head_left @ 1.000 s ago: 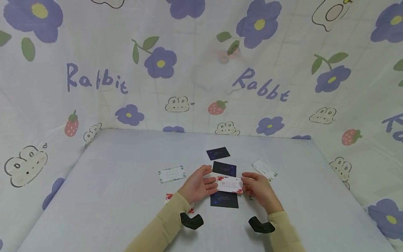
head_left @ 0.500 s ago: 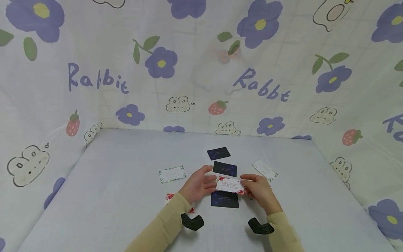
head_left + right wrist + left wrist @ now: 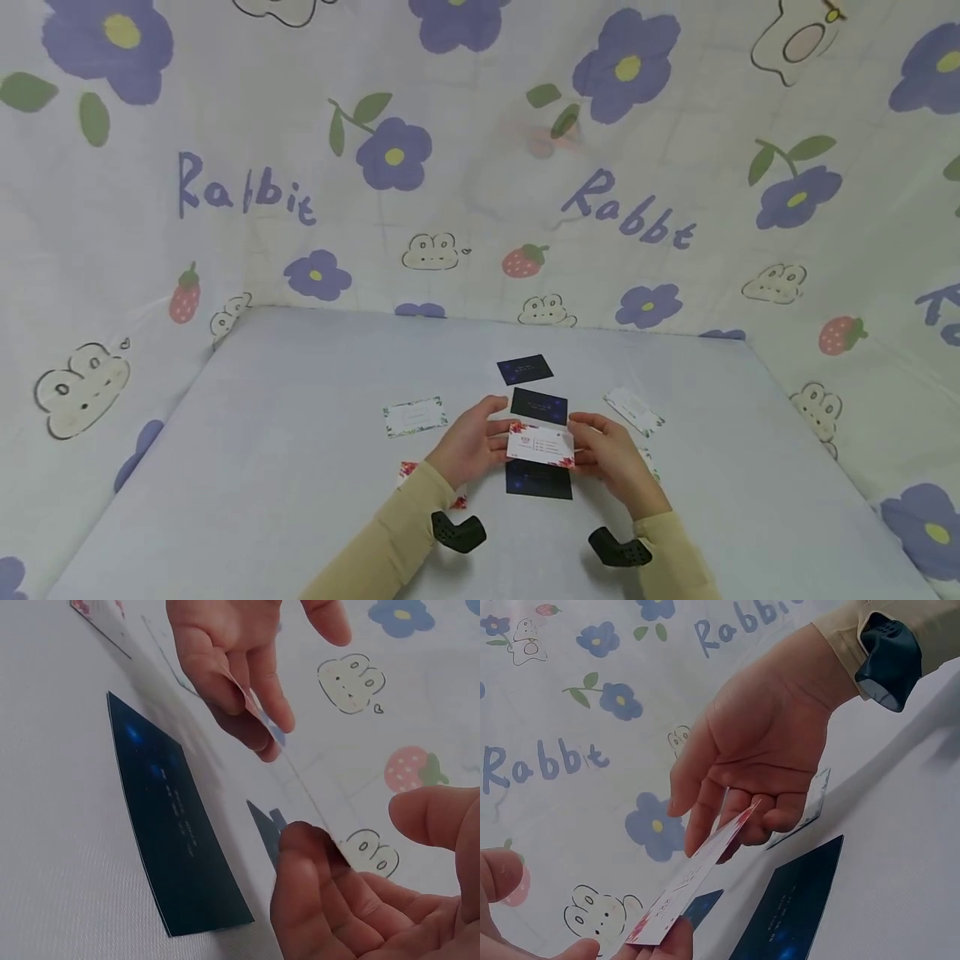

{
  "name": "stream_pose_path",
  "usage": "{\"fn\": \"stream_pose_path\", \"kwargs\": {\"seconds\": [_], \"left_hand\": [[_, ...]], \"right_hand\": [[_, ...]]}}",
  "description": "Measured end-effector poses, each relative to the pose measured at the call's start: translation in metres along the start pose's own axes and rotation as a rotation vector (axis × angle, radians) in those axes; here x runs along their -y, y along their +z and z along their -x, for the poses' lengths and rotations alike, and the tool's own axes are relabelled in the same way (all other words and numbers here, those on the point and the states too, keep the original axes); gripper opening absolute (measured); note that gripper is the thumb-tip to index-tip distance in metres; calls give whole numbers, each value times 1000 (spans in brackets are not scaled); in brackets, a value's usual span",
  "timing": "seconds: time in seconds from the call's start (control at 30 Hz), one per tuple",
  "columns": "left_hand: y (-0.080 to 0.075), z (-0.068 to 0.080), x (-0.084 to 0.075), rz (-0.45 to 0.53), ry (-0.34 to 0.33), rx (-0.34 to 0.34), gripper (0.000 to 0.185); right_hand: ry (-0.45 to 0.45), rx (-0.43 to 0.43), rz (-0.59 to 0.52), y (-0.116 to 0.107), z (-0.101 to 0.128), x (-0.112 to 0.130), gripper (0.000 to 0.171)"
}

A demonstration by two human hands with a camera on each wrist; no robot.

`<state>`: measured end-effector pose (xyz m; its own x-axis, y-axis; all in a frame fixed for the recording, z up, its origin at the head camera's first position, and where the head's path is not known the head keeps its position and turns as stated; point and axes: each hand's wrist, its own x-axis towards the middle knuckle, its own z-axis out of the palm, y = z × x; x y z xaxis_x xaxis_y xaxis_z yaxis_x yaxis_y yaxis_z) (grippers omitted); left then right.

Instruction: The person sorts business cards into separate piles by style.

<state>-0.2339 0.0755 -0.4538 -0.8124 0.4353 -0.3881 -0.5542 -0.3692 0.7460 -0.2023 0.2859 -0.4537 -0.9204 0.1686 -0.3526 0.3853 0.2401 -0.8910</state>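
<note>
A white business card [image 3: 541,445] with red floral corners is held off the table between both hands. My left hand [image 3: 468,444] holds its left end on the fingers, thumb apart from it. At the other end, my right hand [image 3: 611,460] has curled fingers against the edge; in the right wrist view the right thumb [image 3: 431,817] stands away from the card. Under the raised card lies a dark blue card [image 3: 538,481], partly covered. Another dark card [image 3: 539,406] lies just beyond the hands.
Farther back is one more dark card [image 3: 525,369]. A green-bordered white card [image 3: 415,417] lies left, and another [image 3: 634,411] right. The left forearm partly hides a red-cornered card [image 3: 408,470]. A printed curtain [image 3: 480,183] surrounds the table [image 3: 300,467].
The right hand first let the floral card shift slightly right, then brought it left against the left fingers. The right fingers are now more behind the card. The head view has shifted slightly.
</note>
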Motion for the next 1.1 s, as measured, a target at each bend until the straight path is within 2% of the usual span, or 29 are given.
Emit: {"fn": "stream_pose_path", "kwargs": {"seconds": [0.2,0.43,0.67,0.87,1.1], "left_hand": [[-9,7,-1,-7,-2,-21,69],[-16,13,-2,-21,2,-41,68],[-26,22,-6,-105,15,-44,66],[-46,40,-12,-165,37,-28,66],[-78,59,-21,-336,63,-7,68]], "right_hand": [[-2,42,-65,6,3,1,52],[3,55,-76,16,10,2,54],[-19,90,-93,28,17,4,51],[-58,149,-74,47,21,9,50],[-88,207,-26,75,27,18,49]]}}
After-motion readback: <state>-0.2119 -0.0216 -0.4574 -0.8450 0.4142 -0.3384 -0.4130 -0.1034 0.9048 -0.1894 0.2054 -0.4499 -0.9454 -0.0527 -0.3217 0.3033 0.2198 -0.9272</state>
